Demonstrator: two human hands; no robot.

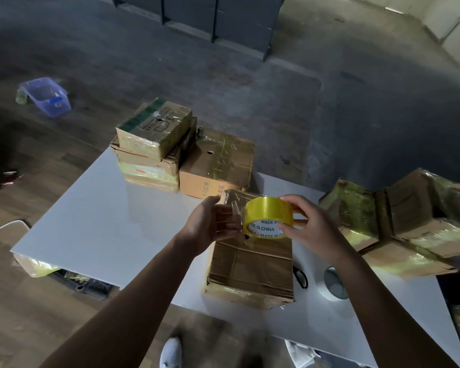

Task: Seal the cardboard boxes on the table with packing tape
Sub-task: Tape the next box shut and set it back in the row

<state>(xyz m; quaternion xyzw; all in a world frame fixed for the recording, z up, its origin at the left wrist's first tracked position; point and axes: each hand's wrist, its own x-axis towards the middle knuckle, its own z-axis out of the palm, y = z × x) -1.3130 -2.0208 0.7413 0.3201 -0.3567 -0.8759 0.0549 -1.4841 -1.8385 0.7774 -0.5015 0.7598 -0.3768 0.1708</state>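
Note:
A worn cardboard box (250,269) lies on the white table (96,219) right in front of me. Above its far end my right hand (311,224) grips a yellow roll of packing tape (267,216). My left hand (210,221) pinches the clear loose end of tape pulled a short way out from the roll. The box's far end is hidden behind the roll and my hands.
Taped boxes stand at the table's far side: a stack of two (154,144) and a single one (218,166). More taped boxes (404,221) pile up at the right. Black scissors (300,277) and a round table grommet (335,282) lie right of the box. A blue bin (48,96) sits on the floor.

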